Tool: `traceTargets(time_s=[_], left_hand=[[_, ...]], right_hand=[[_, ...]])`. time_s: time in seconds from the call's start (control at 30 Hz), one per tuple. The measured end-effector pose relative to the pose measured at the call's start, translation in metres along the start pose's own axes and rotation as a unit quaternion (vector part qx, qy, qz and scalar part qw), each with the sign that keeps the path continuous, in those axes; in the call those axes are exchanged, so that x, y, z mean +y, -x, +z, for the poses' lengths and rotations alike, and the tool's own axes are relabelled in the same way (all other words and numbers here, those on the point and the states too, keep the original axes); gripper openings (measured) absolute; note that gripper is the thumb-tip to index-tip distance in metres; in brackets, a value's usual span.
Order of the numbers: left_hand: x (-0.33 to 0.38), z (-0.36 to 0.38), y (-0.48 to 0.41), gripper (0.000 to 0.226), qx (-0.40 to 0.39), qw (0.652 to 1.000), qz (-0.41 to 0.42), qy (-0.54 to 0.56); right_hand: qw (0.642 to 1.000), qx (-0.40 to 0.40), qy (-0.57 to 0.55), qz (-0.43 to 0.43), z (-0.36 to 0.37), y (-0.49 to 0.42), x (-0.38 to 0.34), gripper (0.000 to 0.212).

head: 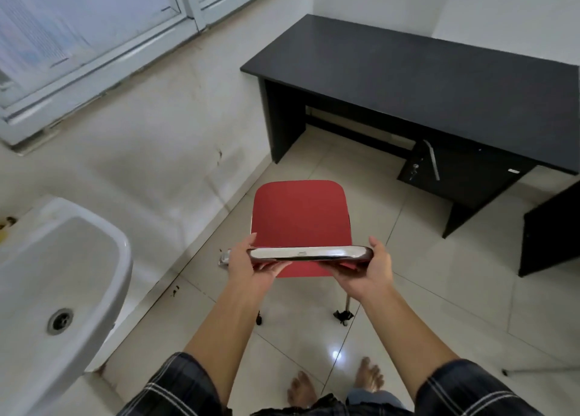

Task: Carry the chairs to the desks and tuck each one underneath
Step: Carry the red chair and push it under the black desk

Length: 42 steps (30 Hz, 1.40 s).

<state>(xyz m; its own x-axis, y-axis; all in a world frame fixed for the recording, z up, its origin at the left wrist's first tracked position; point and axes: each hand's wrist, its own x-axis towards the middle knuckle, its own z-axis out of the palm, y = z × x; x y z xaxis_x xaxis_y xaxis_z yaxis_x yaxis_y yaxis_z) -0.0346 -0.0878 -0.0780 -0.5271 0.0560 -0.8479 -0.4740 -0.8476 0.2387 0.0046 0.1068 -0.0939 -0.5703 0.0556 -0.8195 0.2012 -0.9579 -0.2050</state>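
A red chair (299,213) with a chrome frame stands in front of me, its seat pointing toward a black desk (408,79) in the far corner. My left hand (251,266) grips the left end of the chrome backrest top, and my right hand (368,272) grips the right end. Two rear chair legs show below my arms near the tiled floor. The chair is about a step short of the desk. Under the desk's right side hangs a drawer unit (452,167) with a metal handle.
A white washbasin (62,271) juts out at the left, close to my left arm. A second dark desk panel (552,230) stands at the right edge. A window wall runs along the left. My bare feet stand on pale tiles.
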Motion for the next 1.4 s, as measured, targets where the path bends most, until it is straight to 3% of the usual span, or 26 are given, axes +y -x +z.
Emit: traceTargets(time_s=[0.13,0.2,0.43,0.63,0.8,0.93,1.07,1.3,1.4], left_hand=[[0.026,-0.01,-0.016,0.063,-0.002,1.0,-0.02,0.014],[0.032,-0.012,-0.021,0.066,0.005,0.999,-0.034,0.013],[0.036,-0.01,-0.021,0.055,0.006,0.998,-0.07,0.003],[0.039,0.002,-0.026,0.053,0.002,0.998,-0.068,0.011],[0.033,0.018,-0.033,0.051,0.001,0.998,-0.058,0.003],[0.027,0.045,-0.042,0.018,0.001,0.999,-0.051,0.017],[0.021,0.084,-0.058,0.013,0.0,0.998,-0.059,0.01],[0.006,0.156,-0.086,0.009,0.002,0.999,-0.049,-0.009],[-0.004,0.188,-0.1,0.006,-0.001,0.999,-0.049,-0.007]], right_hand=[[0.999,0.014,-0.014,0.026,0.006,0.002,-0.006,0.039],[0.999,0.022,-0.008,0.027,0.007,0.001,-0.006,0.037],[0.999,0.029,0.013,0.005,0.005,-0.004,-0.003,0.055],[1.0,0.001,0.008,-0.004,0.011,-0.009,-0.013,0.03],[1.0,-0.012,0.008,-0.001,0.018,-0.021,-0.028,0.029],[1.0,-0.016,0.011,0.0,0.03,-0.038,-0.051,0.029],[1.0,-0.016,0.009,-0.001,0.052,-0.056,-0.085,0.02],[1.0,0.009,0.002,-0.003,0.08,-0.093,-0.141,0.055],[1.0,0.008,0.004,-0.006,0.093,-0.104,-0.171,0.044]])
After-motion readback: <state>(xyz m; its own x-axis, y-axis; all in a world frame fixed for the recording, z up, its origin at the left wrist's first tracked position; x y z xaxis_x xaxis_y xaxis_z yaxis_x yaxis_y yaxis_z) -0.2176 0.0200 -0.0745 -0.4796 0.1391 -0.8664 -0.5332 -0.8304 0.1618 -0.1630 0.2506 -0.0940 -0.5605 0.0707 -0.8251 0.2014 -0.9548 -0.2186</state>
